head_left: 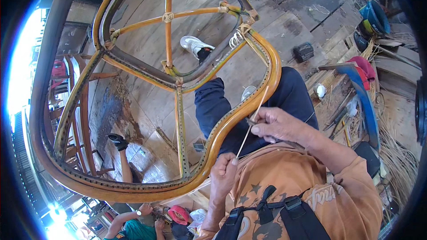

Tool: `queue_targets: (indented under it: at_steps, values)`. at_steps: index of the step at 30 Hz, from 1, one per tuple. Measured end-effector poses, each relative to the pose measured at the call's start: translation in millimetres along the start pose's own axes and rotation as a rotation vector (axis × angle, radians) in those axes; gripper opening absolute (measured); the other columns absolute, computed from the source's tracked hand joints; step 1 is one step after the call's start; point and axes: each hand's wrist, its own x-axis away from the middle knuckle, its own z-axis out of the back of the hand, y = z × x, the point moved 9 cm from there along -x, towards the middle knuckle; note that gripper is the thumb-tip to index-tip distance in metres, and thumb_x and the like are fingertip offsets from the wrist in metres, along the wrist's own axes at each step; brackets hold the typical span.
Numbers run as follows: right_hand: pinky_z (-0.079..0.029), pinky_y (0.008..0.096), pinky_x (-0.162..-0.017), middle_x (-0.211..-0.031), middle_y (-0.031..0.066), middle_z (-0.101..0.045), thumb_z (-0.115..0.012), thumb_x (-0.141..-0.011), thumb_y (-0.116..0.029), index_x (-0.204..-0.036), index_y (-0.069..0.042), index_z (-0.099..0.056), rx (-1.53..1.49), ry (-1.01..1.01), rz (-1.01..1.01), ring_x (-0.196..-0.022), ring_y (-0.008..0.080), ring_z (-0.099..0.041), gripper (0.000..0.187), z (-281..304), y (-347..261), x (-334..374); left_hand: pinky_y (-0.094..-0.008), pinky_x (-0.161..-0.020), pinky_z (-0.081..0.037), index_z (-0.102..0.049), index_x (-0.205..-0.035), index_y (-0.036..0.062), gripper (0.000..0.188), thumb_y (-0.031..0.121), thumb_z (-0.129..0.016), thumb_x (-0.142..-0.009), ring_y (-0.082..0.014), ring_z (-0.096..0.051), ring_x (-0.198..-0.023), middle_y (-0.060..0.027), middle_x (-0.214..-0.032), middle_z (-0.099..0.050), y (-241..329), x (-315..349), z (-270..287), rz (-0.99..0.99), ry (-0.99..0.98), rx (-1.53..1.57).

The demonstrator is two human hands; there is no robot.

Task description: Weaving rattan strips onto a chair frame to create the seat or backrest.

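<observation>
A person in an orange shirt point(262, 182) works with bare hands above their lap. Nearest, the left hand point(223, 171) is closed, thumb and finger pinching one end of a thin pale strip point(245, 141). The right hand point(279, 125) grips the strip higher up, together with a small dark tool point(250, 121) whose kind is unclear. The strip runs straight between the hands and on past the right one, over the rail of a bent, golden-brown cane frame point(181, 124) that leans across the lap. Small holes line the frame's inner edge. Good handling here probably means even tension, a flat untwisted strip, and fingertips clear of the tool.

Beyond the frame is a worn plank floor point(284, 26). On it lies a dark block point(304, 52), with a blue curved piece point(364, 102), a red cloth item point(364, 68) and loose strands point(396, 151) toward the floor's right edge. A blue bucket point(376, 16) stands in its far right corner. Along the left edge are wooden chair frames point(82, 106); at lower left, a co-worker in green point(138, 229) sits near bright daylight.
</observation>
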Motion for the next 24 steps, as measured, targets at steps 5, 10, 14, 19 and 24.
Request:
queue_targets:
  at_steps: [5,10,14,19,24]
  values:
    - [-0.035,0.0185,-0.04,-0.067,0.0009,-0.048,-0.061,-0.083,-0.016,-0.09,-0.001,-0.051,0.058,-0.049,0.017,-0.045,0.0052,-0.042,0.019,6.4,-6.7,-3.8,-0.0189,-0.062,-0.038,-0.056,-0.089,0.0002,0.011,0.01,-0.053,-0.086,-0.0042,-0.044,-0.069,0.0017,-0.078,-0.051,-17.6,9.0,7.7,0.055,-0.031,0.093]
    - [-0.034,0.0181,-0.039,-0.062,-0.0004,-0.048,-0.06,-0.084,-0.016,-0.087,-0.002,-0.05,0.062,0.005,-0.007,-0.044,0.0051,-0.043,0.018,20.3,-17.3,-5.4,-0.0179,-0.053,-0.036,-0.057,-0.091,0.0003,0.012,0.011,-0.053,-0.086,-0.0032,-0.043,-0.06,0.0027,-0.072,-0.049,-30.8,20.8,17.7,0.073,-0.071,0.184]
    - [-0.037,0.0208,-0.04,-0.062,-0.0001,-0.051,-0.058,-0.083,-0.023,-0.08,-0.007,-0.051,0.331,0.732,0.274,-0.045,0.0081,-0.047,0.019,120.3,-104.7,43.2,-0.0185,-0.053,-0.036,-0.056,-0.088,0.0017,0.008,0.008,-0.054,-0.084,-0.0039,-0.042,-0.06,0.0015,-0.073,-0.05,-66.6,28.9,45.4,0.197,-0.042,0.176]
    - [-0.038,0.0214,-0.046,-0.062,-0.0015,-0.051,-0.056,-0.084,-0.025,-0.081,-0.007,-0.054,0.388,0.726,0.352,-0.052,0.0079,-0.048,0.018,133.0,-103.6,104.9,-0.0238,-0.059,-0.041,-0.058,-0.089,0.0011,0.011,0.007,-0.056,-0.08,-0.0083,-0.048,-0.063,-0.0028,-0.074,-0.053,-31.1,8.6,6.5,-0.075,-0.099,0.036]
    - [-0.038,0.0232,-0.043,-0.056,-0.0003,-0.051,-0.061,-0.081,-0.022,-0.079,-0.007,-0.054,0.274,0.645,-0.276,-0.045,0.0092,-0.047,0.017,120.5,41.4,123.6,-0.0267,-0.066,-0.044,-0.06,-0.094,0.0011,0.019,0.017,-0.053,-0.087,-0.0133,-0.053,-0.07,-0.0109,-0.078,-0.058,7.6,-37.2,-81.6,-0.569,-0.262,-0.479]
